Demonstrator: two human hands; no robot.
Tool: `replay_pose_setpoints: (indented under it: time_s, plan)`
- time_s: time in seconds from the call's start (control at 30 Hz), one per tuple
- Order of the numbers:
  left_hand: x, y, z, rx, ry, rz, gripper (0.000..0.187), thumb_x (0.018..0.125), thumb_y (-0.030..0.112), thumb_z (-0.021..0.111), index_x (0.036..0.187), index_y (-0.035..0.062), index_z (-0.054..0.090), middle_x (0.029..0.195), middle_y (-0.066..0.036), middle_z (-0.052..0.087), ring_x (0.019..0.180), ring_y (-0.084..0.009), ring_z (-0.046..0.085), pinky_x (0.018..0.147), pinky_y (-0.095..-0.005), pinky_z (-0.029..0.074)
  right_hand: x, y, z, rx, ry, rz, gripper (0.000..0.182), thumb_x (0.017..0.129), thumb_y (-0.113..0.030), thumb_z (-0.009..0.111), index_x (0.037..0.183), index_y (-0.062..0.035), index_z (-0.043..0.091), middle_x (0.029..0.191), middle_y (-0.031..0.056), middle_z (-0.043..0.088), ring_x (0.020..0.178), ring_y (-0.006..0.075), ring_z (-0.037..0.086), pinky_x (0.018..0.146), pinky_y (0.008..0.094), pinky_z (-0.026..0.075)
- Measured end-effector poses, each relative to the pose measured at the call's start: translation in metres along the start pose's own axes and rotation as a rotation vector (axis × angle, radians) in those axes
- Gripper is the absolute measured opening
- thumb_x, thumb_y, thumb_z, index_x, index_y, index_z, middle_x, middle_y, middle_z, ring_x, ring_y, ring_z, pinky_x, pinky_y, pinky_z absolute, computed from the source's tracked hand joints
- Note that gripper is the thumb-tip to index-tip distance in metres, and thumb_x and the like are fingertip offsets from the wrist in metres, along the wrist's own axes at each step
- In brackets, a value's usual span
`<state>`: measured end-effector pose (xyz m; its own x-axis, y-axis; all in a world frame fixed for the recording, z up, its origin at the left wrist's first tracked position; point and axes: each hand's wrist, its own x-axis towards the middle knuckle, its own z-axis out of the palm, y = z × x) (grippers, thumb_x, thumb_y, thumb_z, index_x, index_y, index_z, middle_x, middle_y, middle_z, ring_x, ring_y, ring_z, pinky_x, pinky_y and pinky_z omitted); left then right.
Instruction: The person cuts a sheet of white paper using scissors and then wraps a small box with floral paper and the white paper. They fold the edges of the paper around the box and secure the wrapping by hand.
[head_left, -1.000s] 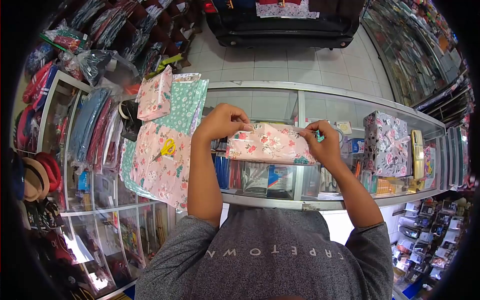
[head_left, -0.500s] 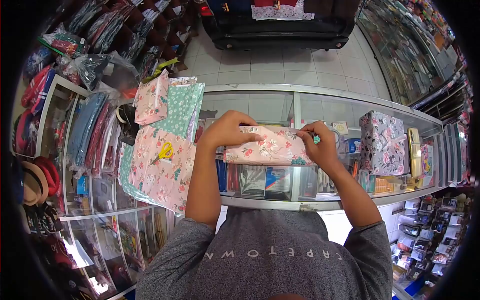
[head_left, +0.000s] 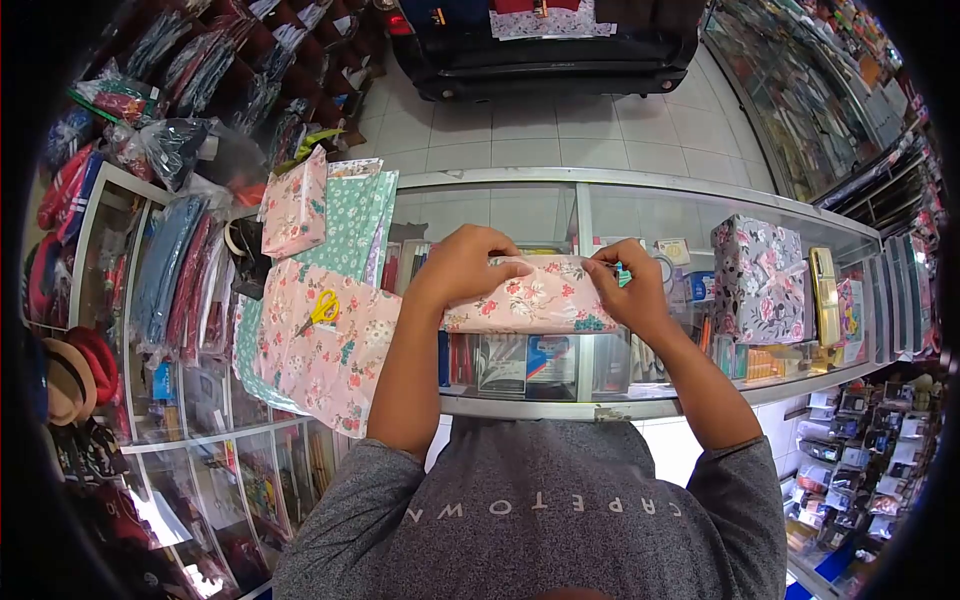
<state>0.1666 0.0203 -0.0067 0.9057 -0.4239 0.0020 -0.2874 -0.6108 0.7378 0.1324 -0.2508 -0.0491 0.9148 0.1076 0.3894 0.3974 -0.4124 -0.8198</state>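
on the near side, the grey shirt (head_left: pixel 540 470) bore pale capitals, upside down in this view, that read "capetown". past the near metal edge of the glass counter (head_left: pixel 520 409), the pink floral packet (head_left: pixel 530 300) lay lengthwise, left of the counter's middle, between the hands. the paper covered all of the side that showed and looked folded into a long, flat shape, so most of the covering seemed done. the far edge and the two ends seemed to be what was left; whether anything fastened them could not be told.

the left hand (head_left: pixel 465 262) had its thumb laid out on the paper at the far side, the other fingers curled; whether they pinched the paper was unclear. the right hand (head_left: pixel 638 290) had thumb and forefinger together on the packet's far right corner.

toward the counter's left end, yellow-handled scissors (head_left: pixel 323 308) lay on a pink floral sheet (head_left: pixel 338 365); farther off, a pink floral box (head_left: pixel 295 215) stood on green floral sheets (head_left: pixel 352 225). near the right end stood a grey floral box (head_left: pixel 745 290) with a pinkish bow, a gold box (head_left: pixel 826 297) just beside it. the blue-and-white pack (head_left: pixel 550 358) under the glass had print too small to read. beyond the far edge was a tiled floor (head_left: pixel 560 135).
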Motion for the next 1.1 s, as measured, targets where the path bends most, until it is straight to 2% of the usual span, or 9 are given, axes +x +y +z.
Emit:
replay_pose_setpoints:
  time_s: [0.13, 0.47, 0.67, 0.77, 0.83, 0.93, 1.0, 1.07, 1.1]
  plan:
    - [0.001, 0.013, -0.003, 0.074, -0.069, -0.187, 0.023, 0.083, 0.029, 0.08, 0.087, 0.0066, 0.079, 0.079, -0.014, 0.073, 0.072, -0.0293, 0.068, 0.072, -0.0387, 0.052, 0.0, 0.002, 0.002, -0.016, 0.036, -0.005, 0.015, 0.082, -0.01, 0.081, 0.089, -0.0008, 0.071, 0.084, 0.0121, 0.068, 0.078, 0.0238, 0.065, 0.071, 0.0347, 0.051]
    - [0.0, 0.02, -0.006, 0.109, -0.07, -0.151, 0.023, 0.084, 0.03, 0.079, 0.086, 0.0066, 0.08, 0.08, -0.014, 0.073, 0.073, -0.0306, 0.069, 0.073, -0.0395, 0.052, 0.001, -0.002, -0.001, -0.054, 0.049, -0.03, 0.021, 0.082, -0.014, 0.082, 0.095, -0.0029, 0.07, 0.09, 0.0119, 0.07, 0.081, 0.0239, 0.064, 0.072, 0.0349, 0.051]
    - [-0.003, 0.021, -0.009, 0.132, -0.027, -0.23, 0.026, 0.083, 0.032, 0.08, 0.086, 0.0059, 0.08, 0.081, -0.015, 0.074, 0.077, -0.0307, 0.07, 0.075, -0.0392, 0.053, 0.002, -0.01, -0.006, -0.094, 0.221, 0.077, 0.03, 0.082, -0.018, 0.082, 0.1, -0.0011, 0.066, 0.1, 0.0134, 0.067, 0.086, 0.0205, 0.059, 0.074, 0.0335, 0.05]
    - [-0.004, 0.017, -0.011, 0.143, 0.066, -0.282, 0.028, 0.083, 0.033, 0.08, 0.087, 0.005, 0.08, 0.08, -0.015, 0.074, 0.074, -0.0311, 0.07, 0.071, -0.0384, 0.053, -0.002, -0.011, -0.005, -0.161, 0.327, 0.127, 0.027, 0.084, -0.018, 0.081, 0.098, 0.0, 0.067, 0.089, 0.011, 0.068, 0.077, 0.0173, 0.06, 0.067, 0.0308, 0.049]
    - [-0.002, 0.016, -0.012, 0.17, 0.148, -0.351, 0.029, 0.084, 0.03, 0.08, 0.087, 0.0016, 0.079, 0.074, -0.016, 0.073, 0.067, -0.0259, 0.071, 0.065, -0.0383, 0.053, -0.004, -0.006, -0.006, -0.078, 0.25, 0.219, 0.02, 0.091, -0.019, 0.078, 0.093, -0.001, 0.069, 0.074, 0.0033, 0.067, 0.064, 0.0068, 0.057, 0.054, 0.024, 0.042]
    - [-0.002, 0.007, -0.012, 0.025, 0.139, -0.422, 0.027, 0.085, 0.027, 0.079, 0.086, 0.0003, 0.079, 0.068, -0.016, 0.07, 0.059, -0.0189, 0.069, 0.058, -0.0372, 0.052, -0.006, -0.006, -0.003, 0.029, 0.176, 0.299, 0.022, 0.088, -0.019, 0.079, 0.085, 0.0012, 0.071, 0.067, 0.0056, 0.067, 0.054, 0.0123, 0.057, 0.052, 0.0263, 0.044]
    - [0.0, 0.008, -0.006, 0.004, 0.147, -0.408, 0.027, 0.087, 0.025, 0.078, 0.087, -0.0023, 0.078, 0.069, -0.015, 0.07, 0.06, -0.0167, 0.069, 0.057, -0.035, 0.053, -0.005, -0.015, -0.005, -0.02, 0.077, 0.387, 0.028, 0.087, -0.025, 0.08, 0.088, 0.0021, 0.073, 0.07, 0.0084, 0.069, 0.056, 0.0137, 0.059, 0.053, 0.0281, 0.046]
    - [0.001, 0.008, 0.004, -0.021, 0.158, -0.393, 0.028, 0.089, 0.023, 0.078, 0.089, -0.0049, 0.077, 0.069, -0.014, 0.071, 0.06, -0.0146, 0.069, 0.055, -0.0328, 0.054, -0.006, -0.017, -0.003, -0.096, -0.069, 0.265, 0.038, 0.086, -0.034, 0.08, 0.097, 0.0022, 0.075, 0.071, 0.0092, 0.069, 0.056, 0.0173, 0.061, 0.054, 0.0312, 0.047]
    - [0.003, 0.007, 0.011, -0.234, 0.097, -0.47, 0.03, 0.091, 0.023, 0.077, 0.091, -0.0073, 0.075, 0.074, -0.014, 0.072, 0.062, -0.0155, 0.07, 0.056, -0.0303, 0.056, -0.005, -0.021, -0.004, -0.142, -0.131, 0.236, 0.053, 0.082, -0.041, 0.082, 0.111, 0.0026, 0.072, 0.078, 0.0108, 0.071, 0.063, 0.023, 0.065, 0.059, 0.0347, 0.05]
